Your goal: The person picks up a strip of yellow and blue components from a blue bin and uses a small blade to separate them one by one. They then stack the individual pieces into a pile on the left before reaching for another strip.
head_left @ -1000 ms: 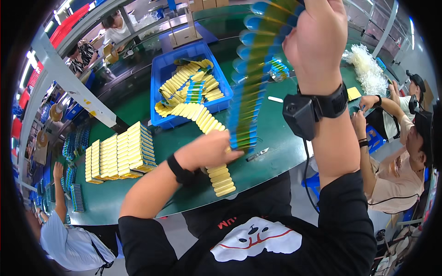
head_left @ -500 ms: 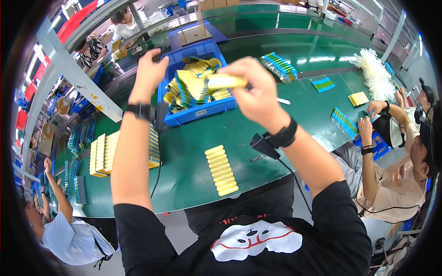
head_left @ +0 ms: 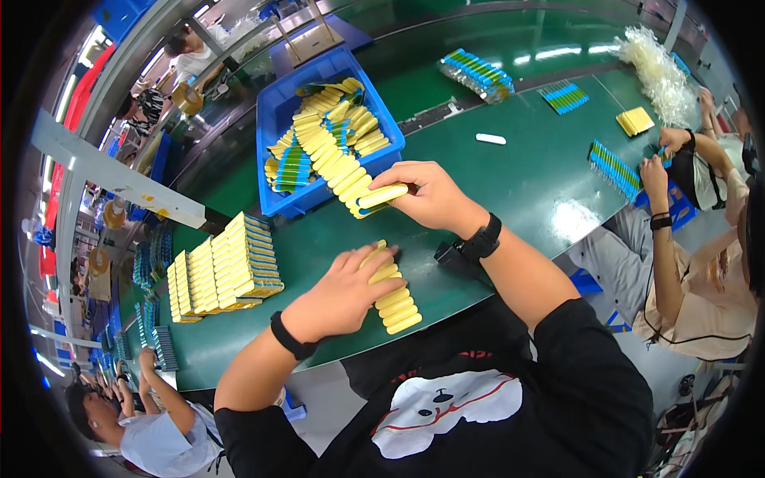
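My right hand point(head_left: 434, 195) is closed on the end of a long strip of yellow, round-ended sticks point(head_left: 339, 163), just in front of the blue bin point(head_left: 374, 163). The strip stretches back into the bin, where more strips lie heaped, some with blue and green sides showing. A short row of yellow sticks point(head_left: 402, 312) lies on the green table near its front edge. Over the far part of that row rests my left hand point(head_left: 343, 291), fingers stretched out and slightly blurred, covering some of the sticks.
Stacked yellow strips point(head_left: 219, 271) stand left of my left hand. A black device point(head_left: 462, 261) sits under my right wrist. One white stick point(head_left: 491, 139) and blue-green bundles point(head_left: 478, 76) lie farther right. A co-worker point(head_left: 693, 271) sits at right; a metal post point(head_left: 119, 179) rises at left.
My left hand has come down from beside the bin onto the short row. My right hand has moved nearer, and a long strip now trails from it into the bin.
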Demonstrator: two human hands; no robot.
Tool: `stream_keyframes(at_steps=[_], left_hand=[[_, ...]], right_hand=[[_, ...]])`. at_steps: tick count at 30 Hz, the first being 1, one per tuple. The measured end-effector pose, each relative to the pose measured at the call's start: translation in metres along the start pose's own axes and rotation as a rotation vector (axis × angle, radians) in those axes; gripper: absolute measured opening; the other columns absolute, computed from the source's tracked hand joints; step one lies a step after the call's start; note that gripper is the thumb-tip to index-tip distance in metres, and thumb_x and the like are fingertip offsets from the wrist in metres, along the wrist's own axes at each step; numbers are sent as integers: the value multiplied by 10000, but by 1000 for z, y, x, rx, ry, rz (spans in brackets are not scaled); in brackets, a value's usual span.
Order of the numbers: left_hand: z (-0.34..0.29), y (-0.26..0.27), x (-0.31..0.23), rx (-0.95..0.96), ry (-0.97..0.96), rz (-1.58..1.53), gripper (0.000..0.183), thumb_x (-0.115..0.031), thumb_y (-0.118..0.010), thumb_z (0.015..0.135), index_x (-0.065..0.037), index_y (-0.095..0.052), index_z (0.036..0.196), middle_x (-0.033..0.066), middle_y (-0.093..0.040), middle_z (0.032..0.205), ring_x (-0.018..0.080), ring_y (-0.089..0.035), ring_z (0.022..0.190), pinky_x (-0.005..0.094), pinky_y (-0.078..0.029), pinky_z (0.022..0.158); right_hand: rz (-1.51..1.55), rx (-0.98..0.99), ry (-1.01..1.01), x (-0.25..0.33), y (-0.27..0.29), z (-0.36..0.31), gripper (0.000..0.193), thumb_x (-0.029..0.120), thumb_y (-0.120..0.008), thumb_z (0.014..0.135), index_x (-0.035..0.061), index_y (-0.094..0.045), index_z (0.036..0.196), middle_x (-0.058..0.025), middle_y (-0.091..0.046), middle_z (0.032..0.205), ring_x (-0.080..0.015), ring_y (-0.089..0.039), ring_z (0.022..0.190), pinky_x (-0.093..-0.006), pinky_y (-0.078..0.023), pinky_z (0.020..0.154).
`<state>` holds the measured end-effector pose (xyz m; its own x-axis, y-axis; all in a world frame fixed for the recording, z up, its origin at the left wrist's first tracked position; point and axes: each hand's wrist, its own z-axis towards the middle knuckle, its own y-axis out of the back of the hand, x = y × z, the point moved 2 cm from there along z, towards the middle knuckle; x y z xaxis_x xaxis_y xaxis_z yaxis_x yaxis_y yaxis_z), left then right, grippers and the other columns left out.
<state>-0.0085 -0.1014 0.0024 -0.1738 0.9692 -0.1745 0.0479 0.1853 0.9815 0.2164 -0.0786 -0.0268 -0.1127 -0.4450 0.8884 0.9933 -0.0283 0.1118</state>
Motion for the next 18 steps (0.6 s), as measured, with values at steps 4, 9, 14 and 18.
stream_keyframes(at_steps=[4, 9, 14, 18], left_hand=[[13, 2, 12, 110, -19, 5, 578, -204, -792, 679, -160, -600, 1223, 185, -427, 1484, 422, -384, 1384, 533, -346, 1112], [31, 5, 20, 148, 33, -4, 578, -385, -825, 695, -92, -600, 1141, 144, -582, 1202, 342, -547, 1141, 473, -413, 1014], [25, -15, 23, -4, 274, 64, 640, -566, -735, 801, -34, -589, 1128, 148, -660, 920, 351, -645, 875, 452, -493, 843], [6, -27, 32, -20, 642, -41, 634, -528, -704, 883, 24, -543, 1149, 173, -671, 746, 376, -661, 641, 431, -494, 557]], right_hand=[[25, 5, 5, -4, 6, -8, 249, -17, -639, 857, 32, -739, 1079, -67, -733, 963, -92, -664, 829, -250, -537, 761], [28, -62, -5, -7, 10, -6, 223, 4, -651, 872, 22, -735, 1078, -60, -728, 943, -84, -658, 821, -251, -536, 758], [82, -84, -42, -9, 10, -6, 209, 14, -661, 875, 22, -734, 1070, -52, -723, 923, -78, -641, 790, -247, -522, 727], [92, -101, -82, -4, 10, -7, 203, 30, -664, 872, 25, -731, 1063, -50, -715, 911, -81, -627, 759, -246, -506, 694]])
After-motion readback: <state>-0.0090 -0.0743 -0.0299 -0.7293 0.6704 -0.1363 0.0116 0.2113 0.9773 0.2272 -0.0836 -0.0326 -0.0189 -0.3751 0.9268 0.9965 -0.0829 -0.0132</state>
